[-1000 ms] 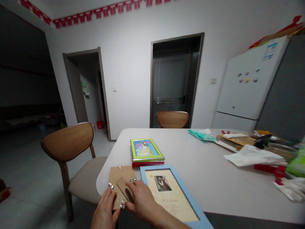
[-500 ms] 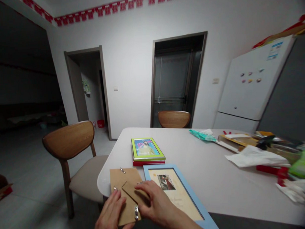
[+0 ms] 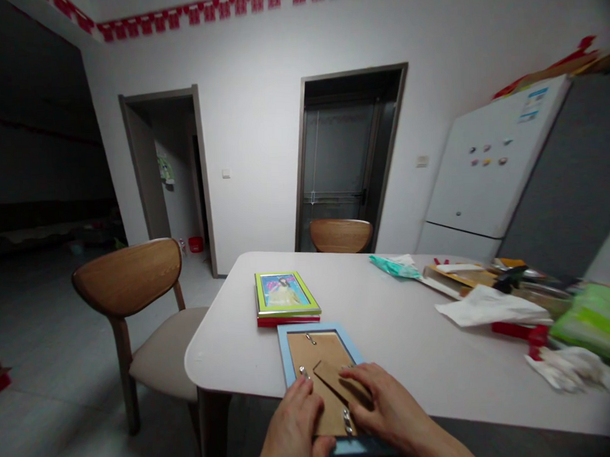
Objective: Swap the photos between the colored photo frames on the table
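A brown picture-frame backing board (image 3: 314,357) with metal clips and a fold-out stand lies over the blue picture frame (image 3: 285,354), within its border at the top and left. My left hand (image 3: 294,422) grips the board's lower left edge, thumb at the near edge and fingers on its face. On the right side, my right hand (image 3: 386,402) holds the board by its stand, thumb and fingers closed around it. The near part of the blue frame is partly hidden by both hands. Just beyond lies a lime-green picture frame (image 3: 287,294) on top of a red frame (image 3: 291,319).
On the right of the white table (image 3: 368,306) lie white paper (image 3: 492,306), a teal packet (image 3: 396,266), white gloves (image 3: 570,370) and a green bag (image 3: 593,322). One wooden chair (image 3: 129,274) stands at the left, another (image 3: 341,236) behind the table.
Both hands have carried the backing board right, from beside the blue frame to over it. The board now covers the frame's printed sheet. The camera view has shifted slightly.
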Demonstrator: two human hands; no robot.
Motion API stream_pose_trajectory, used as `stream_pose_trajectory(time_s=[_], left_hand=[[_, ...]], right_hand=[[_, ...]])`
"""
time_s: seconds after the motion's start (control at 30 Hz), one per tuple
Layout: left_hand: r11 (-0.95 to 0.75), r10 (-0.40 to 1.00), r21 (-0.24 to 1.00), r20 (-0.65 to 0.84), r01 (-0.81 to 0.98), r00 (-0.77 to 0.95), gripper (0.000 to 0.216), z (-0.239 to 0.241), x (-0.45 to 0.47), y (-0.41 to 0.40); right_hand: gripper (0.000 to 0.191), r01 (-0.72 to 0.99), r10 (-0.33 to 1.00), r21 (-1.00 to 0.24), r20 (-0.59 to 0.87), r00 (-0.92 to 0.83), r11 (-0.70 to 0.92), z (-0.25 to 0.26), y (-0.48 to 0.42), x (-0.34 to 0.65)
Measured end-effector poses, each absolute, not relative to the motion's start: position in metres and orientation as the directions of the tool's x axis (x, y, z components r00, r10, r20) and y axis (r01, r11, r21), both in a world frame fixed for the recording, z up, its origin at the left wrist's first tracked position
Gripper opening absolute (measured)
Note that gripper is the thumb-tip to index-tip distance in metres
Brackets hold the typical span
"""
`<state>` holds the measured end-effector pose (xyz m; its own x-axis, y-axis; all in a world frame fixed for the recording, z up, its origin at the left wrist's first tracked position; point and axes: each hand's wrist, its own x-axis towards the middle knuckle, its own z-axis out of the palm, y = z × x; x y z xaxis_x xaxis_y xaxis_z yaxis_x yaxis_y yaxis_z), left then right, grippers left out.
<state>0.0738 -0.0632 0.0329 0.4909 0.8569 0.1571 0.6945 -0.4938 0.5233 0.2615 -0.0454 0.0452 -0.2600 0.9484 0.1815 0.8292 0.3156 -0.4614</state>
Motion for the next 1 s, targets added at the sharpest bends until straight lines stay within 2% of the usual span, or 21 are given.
stream_pose_trajectory(time_s=[0.13,0.33,0.57,0.83,1.0], left_hand=[[-0.457,0.869,0.509,0.081,0.729,0.488,0.039,0.037,0.070,-0.064],[-0.478,0.834,0.511,0.008,0.715,0.552,0.063,0.041,0.063,-0.061],[-0.484,0.847,0.454,0.029,0.748,0.530,0.066,0.027,0.054,-0.056],[-0.439,0.872,0.434,-0.003,0.786,0.489,0.063,0.039,0.027,-0.060],[-0.429,0.888,0.453,0.051,0.782,0.458,0.051,0.030,0.028,-0.061]], right_hand=[[0.040,0.854,0.954,-0.431,0.196,-0.226,0.291,0.040,-0.040,0.256],[0.034,0.894,0.970,-0.381,0.149,-0.193,0.236,0.044,-0.037,0.258],[0.033,0.889,0.954,-0.353,0.171,-0.244,0.291,0.040,-0.036,0.246],[0.025,0.835,0.935,-0.423,0.189,-0.299,0.353,0.037,-0.030,0.208],[0.020,0.728,0.879,-0.498,0.195,-0.435,0.471,0.046,-0.033,0.219]])
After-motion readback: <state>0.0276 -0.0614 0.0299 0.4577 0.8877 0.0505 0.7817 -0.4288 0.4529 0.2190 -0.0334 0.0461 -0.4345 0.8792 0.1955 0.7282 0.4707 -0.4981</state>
